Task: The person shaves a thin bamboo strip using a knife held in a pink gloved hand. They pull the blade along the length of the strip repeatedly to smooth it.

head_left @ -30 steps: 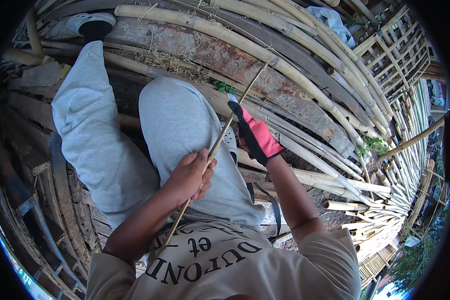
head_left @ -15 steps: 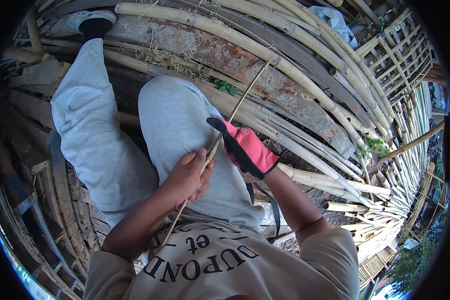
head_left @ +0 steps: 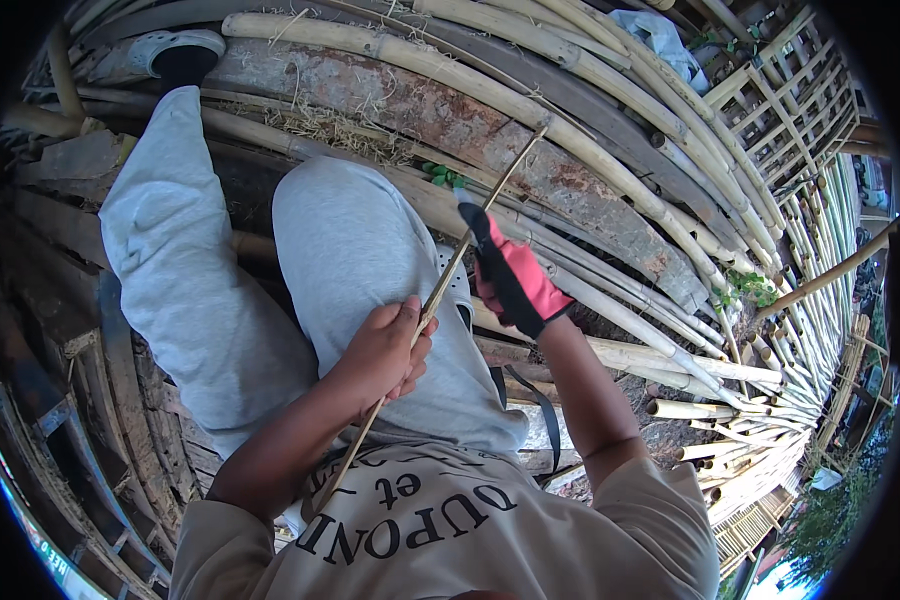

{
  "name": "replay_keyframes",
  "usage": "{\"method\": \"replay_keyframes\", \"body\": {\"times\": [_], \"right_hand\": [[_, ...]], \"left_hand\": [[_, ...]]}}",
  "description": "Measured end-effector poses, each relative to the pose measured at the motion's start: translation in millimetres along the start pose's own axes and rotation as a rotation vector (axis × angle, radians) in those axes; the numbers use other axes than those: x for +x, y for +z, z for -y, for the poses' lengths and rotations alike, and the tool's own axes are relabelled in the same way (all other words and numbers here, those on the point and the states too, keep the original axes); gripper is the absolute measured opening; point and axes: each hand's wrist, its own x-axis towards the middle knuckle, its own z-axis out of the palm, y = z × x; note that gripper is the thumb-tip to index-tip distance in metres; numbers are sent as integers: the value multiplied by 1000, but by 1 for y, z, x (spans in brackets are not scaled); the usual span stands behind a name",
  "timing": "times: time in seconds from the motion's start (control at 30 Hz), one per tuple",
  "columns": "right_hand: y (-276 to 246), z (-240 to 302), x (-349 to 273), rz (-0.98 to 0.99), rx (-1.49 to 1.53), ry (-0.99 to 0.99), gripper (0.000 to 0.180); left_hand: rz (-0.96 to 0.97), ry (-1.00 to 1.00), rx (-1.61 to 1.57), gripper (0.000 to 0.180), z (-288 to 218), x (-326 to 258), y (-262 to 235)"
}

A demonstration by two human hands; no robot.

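Head view: bare left hand [head_left: 385, 350] and gloved right hand [head_left: 513, 280] each grip the thin bamboo strip [head_left: 440, 295] over the knee [head_left: 345, 215].

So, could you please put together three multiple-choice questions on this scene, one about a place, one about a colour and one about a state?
1. Where does the thin bamboo strip run?
A. Flat on the ground by the shoe
B. Slanting across the lap, through both hands
C. Upright against the lattice

2. What colour is the glove on the right hand?
A. Pink and black
B. Plain white
C. Green

3. How is the left hand?
A. Open, flat on the knee
B. Out of sight
C. Bare, closed around the strip

Answers: 1 B, the strip slants from the chest up over the grey trousers towards the bamboo poles. 2 A, a pink back with black along the palm side and fingers. 3 C, no glove, and the fingers curl around the strip.
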Motion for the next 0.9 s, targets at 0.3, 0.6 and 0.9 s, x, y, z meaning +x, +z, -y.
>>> {"method": "replay_keyframes", "body": {"times": [0.3,0.6,0.9], "right_hand": [[23,-13,2,-79,-68,-289,62],[2,-39,12,-241,-240,-318,65],[14,-2,-12,115,-212,-110,49]], "left_hand": [[8,-13,10,44,4,-3,-3],[-19,50,51,43,2,5,4],[4,-7,34,43,2,-1,0]]}}
